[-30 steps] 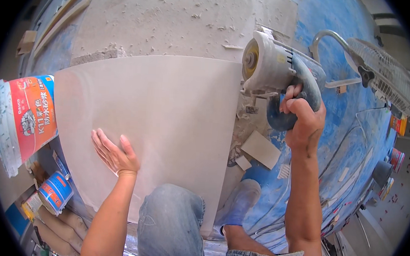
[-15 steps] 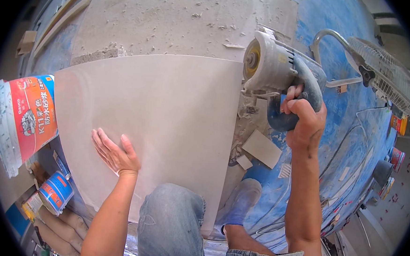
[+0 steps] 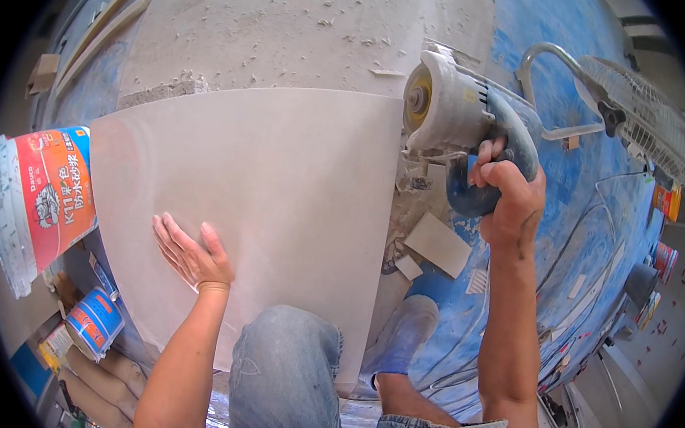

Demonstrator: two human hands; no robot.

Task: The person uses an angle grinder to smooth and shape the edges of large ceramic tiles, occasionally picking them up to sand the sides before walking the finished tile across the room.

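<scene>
A large pale grey tile (image 3: pixel 297 180) lies under my left hand (image 3: pixel 195 252), whose fingers are stretched out flat on its surface. My right hand (image 3: pixel 507 208) is wrapped round the dark loop handle of a dusty handheld power cutter (image 3: pixel 459 103). The cutter's yellow disc (image 3: pixel 417 101) is just beside the tile's upper right corner. My bent knee (image 3: pixel 287 344), in pale jeans, is over the lower part of the tile, and my foot (image 3: pixel 414 328) is to the right of it.
A red bucket (image 3: pixel 41 203) and a blue can (image 3: pixel 93 320) stand at left. Wooden strips (image 3: pixel 110 35) lie upper left. Tile offcuts (image 3: pixel 437 243) lie right of the tile. A metal fan (image 3: pixel 639 114), cables (image 3: pixel 593 221) and containers (image 3: pixel 661 261) are on the blue-stained floor at right.
</scene>
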